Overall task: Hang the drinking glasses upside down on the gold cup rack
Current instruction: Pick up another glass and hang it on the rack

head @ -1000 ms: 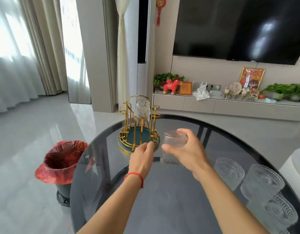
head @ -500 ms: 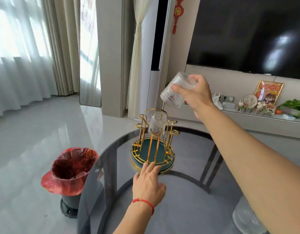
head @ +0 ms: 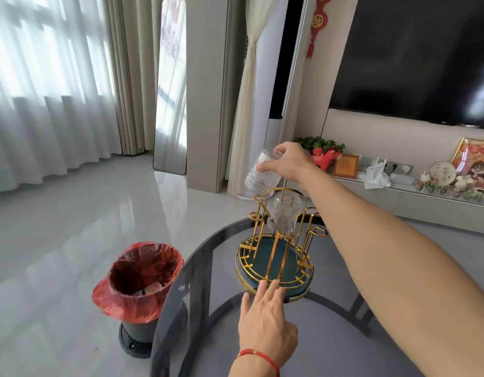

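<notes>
The gold cup rack point(head: 273, 257) with its teal round base stands on the dark glass table point(head: 208, 336). One ribbed glass point(head: 284, 215) hangs upside down on a middle prong. My right hand point(head: 288, 164) grips a second ribbed glass point(head: 261, 174) by its base, mouth down and tilted, just above the rack's far-left prong. My left hand point(head: 265, 325) rests flat on the table, fingertips touching the rack's front rim, holding nothing.
A bin with a red bag point(head: 140, 278) stands on the floor left of the table. Behind the table runs a low TV shelf point(head: 398, 191) with ornaments. A mirror point(head: 171, 85) leans by the curtains.
My right hand has brought the glass down and left, turning it mouth down over the rack's far-left prong. The left hand stays at the rack's rim. The camera has moved closer.
</notes>
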`<state>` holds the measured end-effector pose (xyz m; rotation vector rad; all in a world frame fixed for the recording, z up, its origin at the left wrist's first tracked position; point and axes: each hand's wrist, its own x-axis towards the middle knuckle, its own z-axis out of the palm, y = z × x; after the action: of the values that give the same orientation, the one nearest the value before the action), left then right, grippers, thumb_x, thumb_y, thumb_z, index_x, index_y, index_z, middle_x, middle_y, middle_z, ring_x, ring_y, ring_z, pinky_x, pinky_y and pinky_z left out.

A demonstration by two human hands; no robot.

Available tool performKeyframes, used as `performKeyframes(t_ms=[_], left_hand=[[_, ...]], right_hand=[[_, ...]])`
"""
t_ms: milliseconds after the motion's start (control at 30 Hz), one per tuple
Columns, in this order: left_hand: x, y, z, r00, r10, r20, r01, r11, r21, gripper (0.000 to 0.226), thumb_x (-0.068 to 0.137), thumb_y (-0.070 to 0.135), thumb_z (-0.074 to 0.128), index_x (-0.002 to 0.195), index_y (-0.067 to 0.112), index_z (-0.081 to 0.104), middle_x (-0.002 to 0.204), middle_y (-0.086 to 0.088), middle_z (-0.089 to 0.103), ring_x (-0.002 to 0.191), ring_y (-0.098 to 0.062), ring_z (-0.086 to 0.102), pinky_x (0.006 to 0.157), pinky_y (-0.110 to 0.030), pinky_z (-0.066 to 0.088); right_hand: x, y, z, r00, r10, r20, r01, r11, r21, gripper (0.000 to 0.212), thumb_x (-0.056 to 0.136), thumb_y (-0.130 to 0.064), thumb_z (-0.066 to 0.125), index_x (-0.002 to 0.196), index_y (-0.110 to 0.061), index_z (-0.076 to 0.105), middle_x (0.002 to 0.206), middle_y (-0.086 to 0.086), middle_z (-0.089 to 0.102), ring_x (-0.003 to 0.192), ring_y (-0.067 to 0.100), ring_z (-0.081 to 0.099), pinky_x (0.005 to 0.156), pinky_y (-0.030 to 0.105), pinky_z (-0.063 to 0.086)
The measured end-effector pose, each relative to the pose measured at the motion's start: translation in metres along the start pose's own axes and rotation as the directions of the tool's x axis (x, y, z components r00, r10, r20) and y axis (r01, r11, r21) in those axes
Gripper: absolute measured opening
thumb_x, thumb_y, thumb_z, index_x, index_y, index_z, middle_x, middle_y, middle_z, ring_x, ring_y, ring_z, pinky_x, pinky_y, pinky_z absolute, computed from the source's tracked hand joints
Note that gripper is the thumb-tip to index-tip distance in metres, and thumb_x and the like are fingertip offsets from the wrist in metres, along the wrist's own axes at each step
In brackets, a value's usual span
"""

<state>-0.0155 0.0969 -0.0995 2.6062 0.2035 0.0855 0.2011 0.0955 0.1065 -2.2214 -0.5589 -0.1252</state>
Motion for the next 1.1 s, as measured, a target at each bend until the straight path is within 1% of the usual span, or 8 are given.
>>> performKeyframes(t_ms=[267, 433, 567, 633, 733, 867, 1000, 1100], left_hand=[[-0.001, 0.000, 0.000, 1.000, -0.020, -0.004, 0.020, 0.999, -0.036, 0.069, 0.090, 0.021, 0.056, 0.155, 0.023, 0.032, 0.169, 0.005, 0.020, 0.157, -0.018, 0.002, 0.126, -0.052, 0.001], [0.000, 0.001, 0.002, 0.999, -0.031, 0.012, 0.031, 0.999, -0.038, 0.070, 0.092, 0.022, 0.054, 0.157, 0.023, 0.029, 0.170, 0.003, 0.017, 0.158, -0.020, 0.000, 0.126, -0.052, 0.000], [0.000, 0.000, 0.002, 1.000, -0.030, 0.009, 0.030, 0.999, -0.044, 0.068, 0.091, 0.021, 0.055, 0.155, 0.023, 0.031, 0.170, 0.003, 0.019, 0.158, -0.020, 0.001, 0.126, -0.053, 0.002], [-0.001, 0.000, 0.002, 0.999, -0.031, 0.012, 0.032, 0.998, -0.045, 0.068, 0.092, 0.020, 0.055, 0.155, 0.023, 0.030, 0.170, 0.004, 0.019, 0.158, -0.020, 0.001, 0.126, -0.053, 0.001], [0.000, 0.000, 0.001, 0.999, -0.033, 0.020, 0.034, 0.998, -0.047, 0.068, 0.092, 0.021, 0.055, 0.155, 0.023, 0.030, 0.170, 0.004, 0.019, 0.158, -0.020, 0.002, 0.126, -0.052, 0.002], [0.000, 0.000, 0.001, 0.999, -0.035, 0.026, 0.036, 0.998, -0.050, 0.068, 0.092, 0.021, 0.056, 0.155, 0.023, 0.030, 0.169, 0.004, 0.020, 0.158, -0.019, 0.002, 0.126, -0.052, 0.002], [0.000, 0.000, 0.001, 0.999, -0.037, 0.028, 0.039, 0.998, -0.047, 0.067, 0.092, 0.022, 0.055, 0.154, 0.023, 0.031, 0.169, 0.004, 0.021, 0.158, -0.021, 0.003, 0.126, -0.053, 0.004], [0.000, 0.001, 0.001, 0.999, -0.035, 0.034, 0.036, 0.998, -0.042, 0.065, 0.092, 0.022, 0.055, 0.153, 0.021, 0.033, 0.169, 0.002, 0.021, 0.158, -0.022, 0.004, 0.126, -0.053, 0.008]], right_hand=[[-0.004, 0.007, 0.021, 0.986, 0.018, 0.168, 0.026, 0.967, -0.253, 0.080, 0.066, -0.043, 0.093, 0.132, -0.011, 0.061, 0.131, 0.008, 0.062, 0.114, 0.026, 0.057, 0.082, 0.034, 0.043], [-0.006, 0.011, 0.031, 0.963, 0.070, 0.260, 0.047, 0.907, -0.419, 0.072, 0.066, -0.044, 0.091, 0.123, -0.007, 0.065, 0.119, 0.011, 0.066, 0.102, 0.027, 0.060, 0.061, 0.031, 0.042], [-0.003, 0.008, 0.033, 0.939, 0.149, 0.310, 0.032, 0.859, -0.511, 0.076, 0.069, -0.043, 0.087, 0.129, -0.005, 0.062, 0.126, 0.014, 0.063, 0.109, 0.032, 0.061, 0.072, 0.035, 0.050], [-0.002, 0.007, 0.034, 0.927, 0.173, 0.334, 0.038, 0.841, -0.540, 0.065, 0.069, -0.041, 0.086, 0.118, -0.005, 0.063, 0.126, 0.016, 0.063, 0.108, 0.033, 0.061, 0.067, 0.034, 0.047], [0.001, 0.007, 0.038, 0.911, 0.189, 0.366, 0.056, 0.823, -0.566, 0.048, 0.071, -0.039, 0.084, 0.103, -0.010, 0.063, 0.126, 0.018, 0.064, 0.112, 0.035, 0.063, 0.073, 0.037, 0.049], [0.000, 0.004, 0.039, 0.900, 0.192, 0.390, 0.088, 0.798, -0.596, 0.066, 0.076, -0.042, 0.081, 0.127, -0.004, 0.063, 0.135, 0.015, 0.061, 0.118, 0.035, 0.060, 0.092, 0.044, 0.054], [-0.007, 0.007, 0.036, 0.916, 0.116, 0.385, 0.145, 0.797, -0.586, 0.067, 0.082, -0.056, 0.073, 0.129, -0.008, 0.067, 0.129, 0.011, 0.066, 0.116, 0.030, 0.062, 0.096, 0.044, 0.053], [-0.020, 0.016, 0.029, 0.972, -0.037, 0.231, 0.124, 0.918, -0.375, 0.046, 0.089, -0.054, 0.066, 0.113, -0.015, 0.073, 0.120, 0.006, 0.070, 0.114, 0.026, 0.061, 0.093, 0.039, 0.048]])
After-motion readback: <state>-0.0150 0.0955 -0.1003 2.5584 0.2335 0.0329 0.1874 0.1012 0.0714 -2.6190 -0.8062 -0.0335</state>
